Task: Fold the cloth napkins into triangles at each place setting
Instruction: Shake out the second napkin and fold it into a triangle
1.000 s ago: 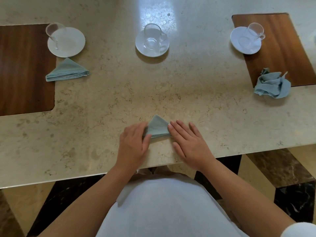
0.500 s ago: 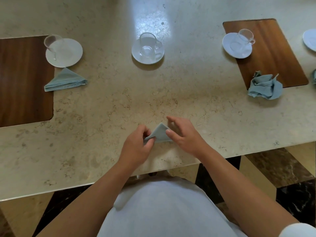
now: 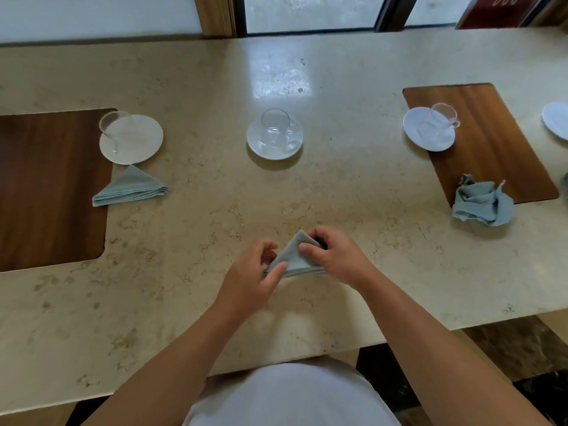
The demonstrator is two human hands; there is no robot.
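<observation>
Left hand [image 3: 255,273] pinches the napkin [image 3: 292,258] at its left corner, right hand [image 3: 336,256] grips its right side, near the table [image 3: 199,216] front edge. Risk: uneven pull or a loose pinch lets layers slide & the triangle opens.

**Dining room, laid for guests**

A marble table [image 3: 368,210] is carrying repeated settings: a glass cup [image 3: 275,127] on a white saucer [image 3: 256,150] at 12 o'clock, a folded napkin [image 3: 130,187] at 10, wooden placemats [image 3: 498,155] at 2 and 9, windows [image 3: 310,10] running behind.
</observation>
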